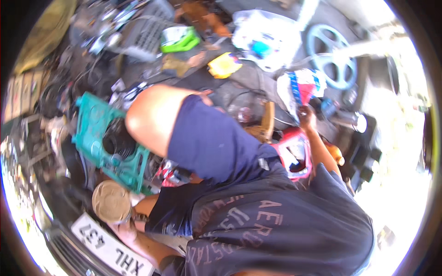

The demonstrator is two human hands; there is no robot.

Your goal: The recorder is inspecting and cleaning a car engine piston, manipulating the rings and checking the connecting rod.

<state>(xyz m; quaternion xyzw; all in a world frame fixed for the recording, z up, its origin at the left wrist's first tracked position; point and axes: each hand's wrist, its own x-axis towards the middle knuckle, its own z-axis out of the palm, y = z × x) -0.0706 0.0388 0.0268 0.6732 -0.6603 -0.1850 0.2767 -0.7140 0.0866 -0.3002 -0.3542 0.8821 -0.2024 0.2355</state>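
Note:
At the lower left, my left hand (pixel 125 228), partly hidden, is closed at the lower edge of a tan, round, lid-like thing (pixel 111 201). The round thing has raised rings on its top. Out to the right, my right hand (pixel 307 118) is closed beside a white, blue and red plastic packet (pixel 303 87). What its fingers hold, if anything, is too blurred to make out. Below that hand lies a red-rimmed plastic frame (pixel 294 154). My bent knee (pixel 142 120) rises between the two hands.
A teal plastic casing (pixel 108 142) lies left of my knee. A white number plate (pixel 110 248) is at the lower left. Beyond are a light-blue spoked wheel (pixel 331 56), a clear plastic bag (pixel 264 37), a yellow packet (pixel 224 65), a green container (pixel 180 40) and a grey crate (pixel 147 32).

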